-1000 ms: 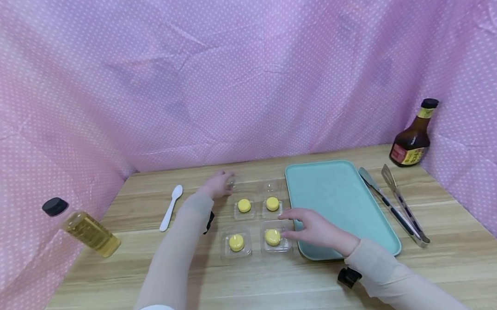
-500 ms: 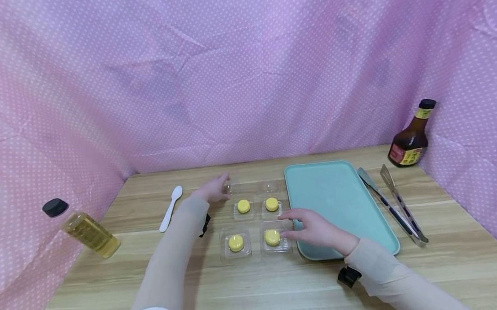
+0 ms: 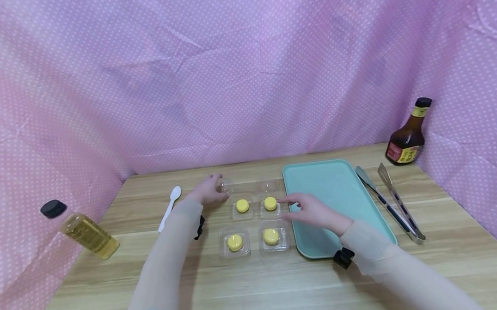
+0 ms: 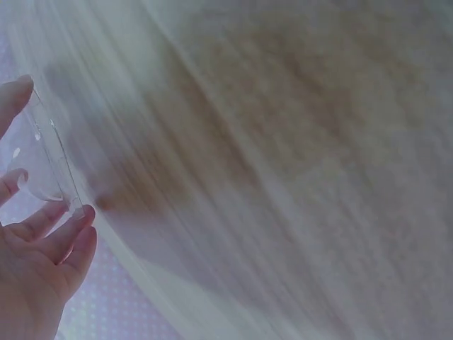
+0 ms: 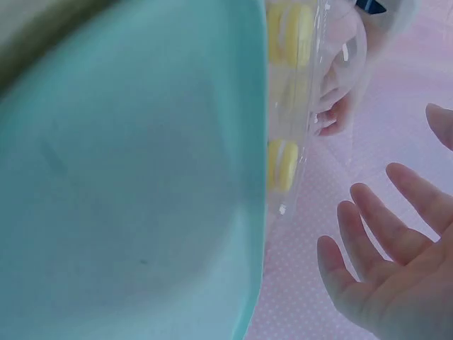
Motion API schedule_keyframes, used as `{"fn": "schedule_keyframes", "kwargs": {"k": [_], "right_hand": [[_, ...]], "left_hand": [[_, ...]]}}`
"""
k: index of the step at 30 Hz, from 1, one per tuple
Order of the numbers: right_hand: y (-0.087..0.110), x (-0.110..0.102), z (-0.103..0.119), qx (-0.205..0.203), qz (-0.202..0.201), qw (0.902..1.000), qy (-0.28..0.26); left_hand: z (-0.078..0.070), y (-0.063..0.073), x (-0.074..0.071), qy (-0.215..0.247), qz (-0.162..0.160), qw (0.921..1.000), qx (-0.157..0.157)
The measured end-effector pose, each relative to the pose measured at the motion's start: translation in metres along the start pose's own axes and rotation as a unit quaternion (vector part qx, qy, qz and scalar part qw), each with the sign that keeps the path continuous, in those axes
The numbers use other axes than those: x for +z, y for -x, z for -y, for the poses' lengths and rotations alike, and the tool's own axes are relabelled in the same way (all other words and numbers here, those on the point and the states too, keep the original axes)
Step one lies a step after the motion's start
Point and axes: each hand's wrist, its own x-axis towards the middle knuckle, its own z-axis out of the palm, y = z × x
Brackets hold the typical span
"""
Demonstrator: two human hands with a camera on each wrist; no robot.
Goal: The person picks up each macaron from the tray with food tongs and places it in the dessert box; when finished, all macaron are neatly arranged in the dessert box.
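Observation:
Yellow macarons sit in clear plastic boxes in front of me: a front pair [image 3: 234, 242] and a back pair [image 3: 242, 205]. Behind the back boxes stand clear domed lids [image 3: 268, 186]. My left hand [image 3: 204, 190] reaches to the back left lid [image 4: 49, 152]; the left wrist view shows thumb and fingertips at its opposite edges, holding it. My right hand [image 3: 311, 210] hovers by the tray's left edge, its fingertips near the back right macaron [image 3: 270, 203]. In the right wrist view its fingers [image 5: 386, 223] are spread and hold nothing.
A teal tray [image 3: 327, 188] lies right of the boxes, with metal tongs [image 3: 392, 204] beyond it. A brown sauce bottle [image 3: 406, 141] stands at the back right. Left are a white spoon [image 3: 169, 208] and a bottle of yellow liquid [image 3: 90, 236].
My left hand has shifted left, and the back left lid seems to shift with it. My right hand has moved slightly up and back, from the front right box toward the back right one.

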Motion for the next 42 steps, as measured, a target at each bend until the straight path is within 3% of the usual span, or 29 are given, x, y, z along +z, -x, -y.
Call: {"fn": "schedule_keyframes", "kwargs": {"k": [11,19,24,31,42], "right_hand": [[-0.016,0.002,-0.006,0.013,0.002,0.9999,0.007],[-0.022,0.002,-0.006,0.014,-0.014,0.9998,0.004],[-0.027,0.002,-0.003,0.002,-0.017,0.9998,0.009],[-0.032,0.004,-0.002,-0.018,-0.018,0.9991,0.035],[-0.034,0.004,0.001,-0.023,-0.028,0.9984,0.044]], "left_hand": [[-0.008,0.011,-0.008,0.009,-0.04,0.9988,0.028],[-0.033,0.018,-0.009,0.006,-0.055,0.994,0.094],[-0.048,0.022,-0.006,0.006,-0.057,0.9885,0.14],[-0.065,0.027,-0.002,-0.036,-0.062,0.9811,0.18],[-0.09,0.035,0.004,-0.042,-0.03,0.9724,0.228]]}}
